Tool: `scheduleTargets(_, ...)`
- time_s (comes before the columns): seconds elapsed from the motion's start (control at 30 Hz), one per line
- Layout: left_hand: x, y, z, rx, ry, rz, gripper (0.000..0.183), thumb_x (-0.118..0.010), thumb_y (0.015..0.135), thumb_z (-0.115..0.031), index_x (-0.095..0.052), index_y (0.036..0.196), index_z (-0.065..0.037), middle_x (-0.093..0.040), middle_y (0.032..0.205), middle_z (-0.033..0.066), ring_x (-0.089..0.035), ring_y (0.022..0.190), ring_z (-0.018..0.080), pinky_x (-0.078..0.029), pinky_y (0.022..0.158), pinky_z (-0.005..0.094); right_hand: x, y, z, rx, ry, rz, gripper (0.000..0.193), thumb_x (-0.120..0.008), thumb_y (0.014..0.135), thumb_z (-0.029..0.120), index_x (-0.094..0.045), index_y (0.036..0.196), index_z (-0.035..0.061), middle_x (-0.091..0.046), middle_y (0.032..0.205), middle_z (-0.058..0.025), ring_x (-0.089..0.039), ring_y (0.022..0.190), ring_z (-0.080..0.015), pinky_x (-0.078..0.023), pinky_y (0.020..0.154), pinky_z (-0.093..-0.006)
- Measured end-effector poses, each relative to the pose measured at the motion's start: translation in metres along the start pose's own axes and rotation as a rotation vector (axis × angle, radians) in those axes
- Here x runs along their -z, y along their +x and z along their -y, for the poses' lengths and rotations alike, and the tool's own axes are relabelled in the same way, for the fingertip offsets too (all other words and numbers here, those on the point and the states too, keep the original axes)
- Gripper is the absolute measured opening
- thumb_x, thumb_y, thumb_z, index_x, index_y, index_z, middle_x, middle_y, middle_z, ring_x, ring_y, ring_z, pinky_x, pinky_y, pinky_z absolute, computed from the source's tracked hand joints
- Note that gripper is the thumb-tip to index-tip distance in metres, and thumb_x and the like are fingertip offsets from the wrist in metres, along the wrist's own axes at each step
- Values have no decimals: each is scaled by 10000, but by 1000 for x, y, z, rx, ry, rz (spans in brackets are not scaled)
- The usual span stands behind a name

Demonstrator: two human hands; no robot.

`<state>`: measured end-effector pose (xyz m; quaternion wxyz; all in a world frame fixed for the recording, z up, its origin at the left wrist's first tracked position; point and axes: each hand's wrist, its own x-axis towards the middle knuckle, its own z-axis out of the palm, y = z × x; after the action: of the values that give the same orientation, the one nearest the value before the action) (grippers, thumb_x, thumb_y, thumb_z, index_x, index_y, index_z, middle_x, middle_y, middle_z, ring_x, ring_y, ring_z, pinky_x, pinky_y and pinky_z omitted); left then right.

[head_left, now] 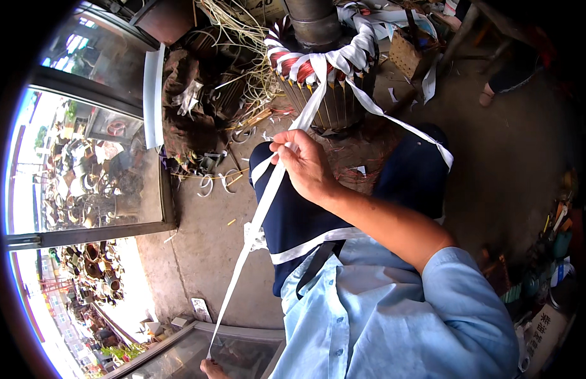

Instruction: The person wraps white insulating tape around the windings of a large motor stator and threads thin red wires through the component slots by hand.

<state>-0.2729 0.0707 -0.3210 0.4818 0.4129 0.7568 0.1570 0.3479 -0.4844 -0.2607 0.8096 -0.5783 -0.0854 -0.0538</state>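
A wound motor core (328, 104) with ribbed sides and a thick metal shaft stands upright in front of my knees. Its ring of red-brown wire (313, 69) is partly wrapped in white cloth tape (255, 218). One length of the tape runs from the ring down through my right hand (299, 161), whose thumb and fingers are closed on it. From there it stretches taut to my left hand (213, 369) at the lower edge, where the visible fingers pinch it. A second loose strip (400, 121) trails from the ring over my right knee.
A framed glass panel (116, 170) is on the left, with another low one (236, 347) near my left hand. Tangled pale strands (249, 57) and scraps lie beyond. A perforated block (410, 54) sits at the back right; another person's foot (488, 96) is farther right.
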Motion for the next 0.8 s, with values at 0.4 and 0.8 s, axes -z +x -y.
scheduleTargets(0.4,-418,-420,-87,-314,466,1362,356,-543,983,-330,-594,1063,13,-669,777,147,-340,406,56,-231,358,201,-43,-126,65,498,-521,1109,69,-610,737,45,-559,693,30,-629,696,-125,-656,666,-281,-525,602,-393)
scheduleTargets(0.8,-454,-525,-136,-838,510,1546,198,-614,960,-178,-652,971,16,-416,603,-69,-326,528,25,-226,481,207,-2,-110,50,252,-440,872,267,-595,774,-29,-659,1017,61,-621,1004,-115,-628,930,-314,-532,786,-401)
